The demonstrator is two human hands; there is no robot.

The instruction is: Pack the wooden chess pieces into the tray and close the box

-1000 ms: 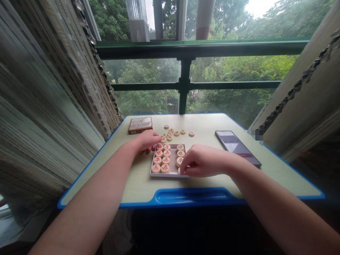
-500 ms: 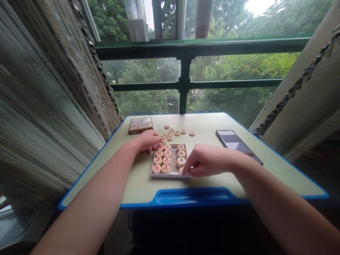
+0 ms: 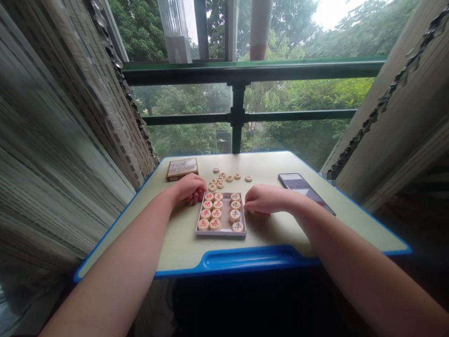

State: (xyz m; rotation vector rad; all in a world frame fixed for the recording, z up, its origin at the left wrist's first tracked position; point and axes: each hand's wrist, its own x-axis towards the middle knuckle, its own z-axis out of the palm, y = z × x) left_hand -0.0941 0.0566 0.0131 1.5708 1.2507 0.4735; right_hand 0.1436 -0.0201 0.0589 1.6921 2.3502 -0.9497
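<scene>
A shallow white box stands on the table. It holds two columns of red-marked xiangqi pieces on its left and a column of black-marked xiangqi pieces on its right, with bare bottom between them. My left hand rests on the table by the box's upper left corner, fingers curled in. Beside the box's right wall is my right hand, its fingers closed and turned under. Whatever either hand may hold is hidden. Loose xiangqi pieces lie scattered beyond the box.
A brown box lid with a printed picture lies at the far left of the table. To the right, a phone lies partly behind my right forearm. Curtains hang on both sides, and a green railing stands behind the table.
My right hand has let go of the black-marked piece in the box's near right corner and moved up and out past the right wall. My left hand stays about where it was.
</scene>
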